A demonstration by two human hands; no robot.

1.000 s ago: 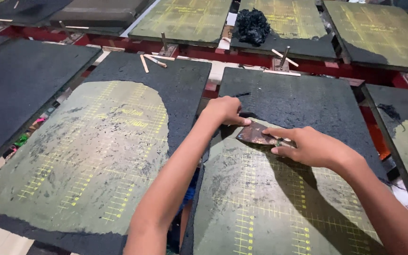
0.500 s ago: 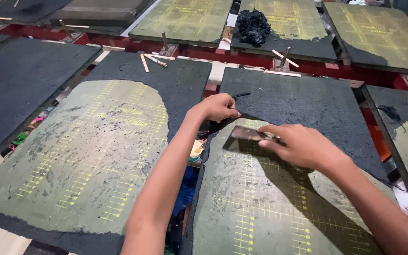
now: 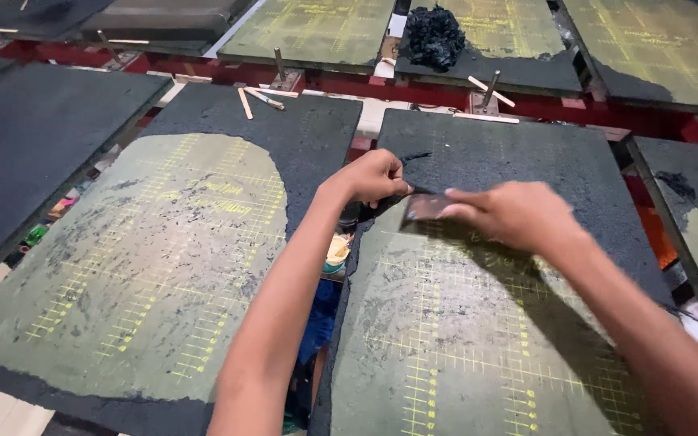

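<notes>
Since half a second ago both hands have edged up the board. I see my right hand [image 3: 510, 214] pinching a small flat scraper [image 3: 428, 207], its blade lying on the board [image 3: 478, 323] where black coating meets the scraped green grid. My left hand [image 3: 373, 176] is curled, fingertips together at the blade's near corner. I judge scraping is under way; next comes a firm, flat push into the black layer.

The right hand [image 3: 519, 214] covers most of the flat scraper [image 3: 426, 207], so its handle cannot be made out. The left hand [image 3: 373, 176] curls shut beside the scraper, and whatever it pinches is hidden. The board [image 3: 478, 323] under the scraper runs off the bottom edge. Objects in the gap left of it are too blurred to name.
</notes>
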